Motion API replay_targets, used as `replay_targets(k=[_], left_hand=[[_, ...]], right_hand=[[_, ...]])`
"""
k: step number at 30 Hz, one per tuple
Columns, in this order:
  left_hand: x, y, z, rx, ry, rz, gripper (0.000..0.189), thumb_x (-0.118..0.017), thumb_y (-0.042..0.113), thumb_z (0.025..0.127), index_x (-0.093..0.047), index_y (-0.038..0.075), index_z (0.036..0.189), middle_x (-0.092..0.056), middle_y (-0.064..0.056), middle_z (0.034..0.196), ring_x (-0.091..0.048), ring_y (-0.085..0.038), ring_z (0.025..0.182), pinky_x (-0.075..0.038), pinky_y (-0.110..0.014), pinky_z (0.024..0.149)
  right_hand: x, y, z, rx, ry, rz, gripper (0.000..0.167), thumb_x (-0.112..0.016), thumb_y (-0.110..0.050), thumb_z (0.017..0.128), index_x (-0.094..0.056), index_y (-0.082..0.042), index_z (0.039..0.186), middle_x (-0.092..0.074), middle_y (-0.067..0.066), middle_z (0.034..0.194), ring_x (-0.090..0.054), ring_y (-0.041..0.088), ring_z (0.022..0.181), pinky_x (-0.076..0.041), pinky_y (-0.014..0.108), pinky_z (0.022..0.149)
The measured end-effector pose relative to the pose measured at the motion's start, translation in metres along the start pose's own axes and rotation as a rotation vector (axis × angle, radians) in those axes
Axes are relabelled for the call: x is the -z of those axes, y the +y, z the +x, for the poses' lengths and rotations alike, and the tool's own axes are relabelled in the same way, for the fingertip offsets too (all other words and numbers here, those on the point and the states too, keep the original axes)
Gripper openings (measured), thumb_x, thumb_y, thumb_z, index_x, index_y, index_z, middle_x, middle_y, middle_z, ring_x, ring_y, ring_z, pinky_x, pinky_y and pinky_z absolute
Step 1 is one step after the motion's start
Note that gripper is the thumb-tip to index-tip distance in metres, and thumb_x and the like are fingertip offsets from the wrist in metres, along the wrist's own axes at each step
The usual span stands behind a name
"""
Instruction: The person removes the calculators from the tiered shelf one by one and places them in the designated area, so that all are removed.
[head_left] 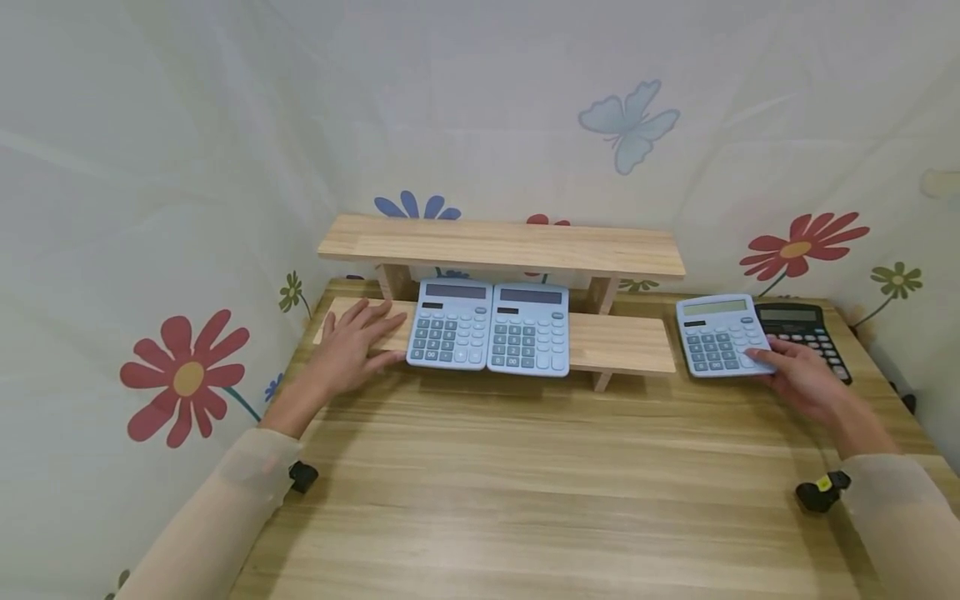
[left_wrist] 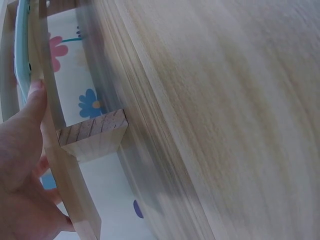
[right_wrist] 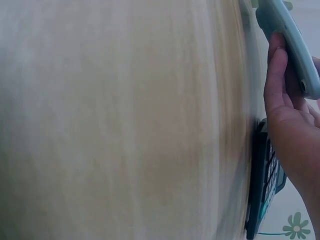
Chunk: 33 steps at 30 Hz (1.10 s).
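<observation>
My right hand (head_left: 806, 379) grips a light blue calculator (head_left: 720, 333) by its lower right corner, thumb on the keypad side and fingers beneath. In the right wrist view that calculator (right_wrist: 295, 45) is lifted off the table. My left hand (head_left: 348, 346) rests with spread fingers on the left end of the lower wooden shelf (head_left: 622, 337); its thumb lies near a blue calculator (head_left: 450, 325). A second blue calculator (head_left: 528, 329) stands right beside that one, both leaning back on the lower shelf.
An upper wooden shelf (head_left: 502, 242) runs behind and above the lower one. On the table's right side lies a black calculator (head_left: 806, 325), partly hidden by the right hand and the held calculator. The wooden table (head_left: 525, 500) spreads in front; a flower-patterned curtain (head_left: 480, 108) hangs behind.
</observation>
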<state>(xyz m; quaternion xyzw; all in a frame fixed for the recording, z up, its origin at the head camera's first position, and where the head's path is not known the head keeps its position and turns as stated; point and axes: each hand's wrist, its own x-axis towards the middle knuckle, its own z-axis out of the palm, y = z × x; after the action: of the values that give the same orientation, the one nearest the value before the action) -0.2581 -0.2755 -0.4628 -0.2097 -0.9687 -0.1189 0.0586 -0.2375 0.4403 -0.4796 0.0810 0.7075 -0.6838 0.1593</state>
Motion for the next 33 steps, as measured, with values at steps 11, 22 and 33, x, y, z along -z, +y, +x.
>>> replay_targets(k=[11,22,33], left_hand=[[0.001,0.001,-0.001,0.004,-0.006,-0.003,0.072,-0.066,0.059,0.1,-0.048,0.027,0.162,-0.033,-0.007,0.172,-0.019,-0.043,0.159,-0.007,-0.083,0.117],[0.001,0.0,0.0,0.001,0.003,0.001,0.071,-0.065,0.059,0.101,-0.048,0.027,0.162,-0.033,-0.007,0.172,-0.02,-0.043,0.159,-0.007,-0.082,0.117],[0.002,0.001,0.0,0.002,-0.01,-0.007,0.072,-0.066,0.059,0.1,-0.047,0.027,0.162,-0.032,-0.007,0.172,-0.019,-0.043,0.159,-0.006,-0.082,0.118]], right_hand=[[-0.002,0.003,0.001,0.007,-0.01,-0.034,0.092,-0.064,-0.032,0.108,-0.003,0.002,0.168,-0.061,-0.02,0.121,-0.065,-0.004,0.106,-0.057,0.018,0.09],[0.002,0.002,0.002,-0.022,0.053,-0.338,0.085,-0.049,-0.045,0.112,-0.003,-0.001,0.169,-0.028,0.022,0.167,-0.058,-0.007,0.112,-0.054,0.021,0.099],[-0.003,-0.005,-0.008,-0.032,0.175,-0.66,0.09,-0.049,-0.051,0.111,-0.018,0.018,0.159,-0.025,0.044,0.159,-0.034,0.057,0.139,-0.031,0.073,0.116]])
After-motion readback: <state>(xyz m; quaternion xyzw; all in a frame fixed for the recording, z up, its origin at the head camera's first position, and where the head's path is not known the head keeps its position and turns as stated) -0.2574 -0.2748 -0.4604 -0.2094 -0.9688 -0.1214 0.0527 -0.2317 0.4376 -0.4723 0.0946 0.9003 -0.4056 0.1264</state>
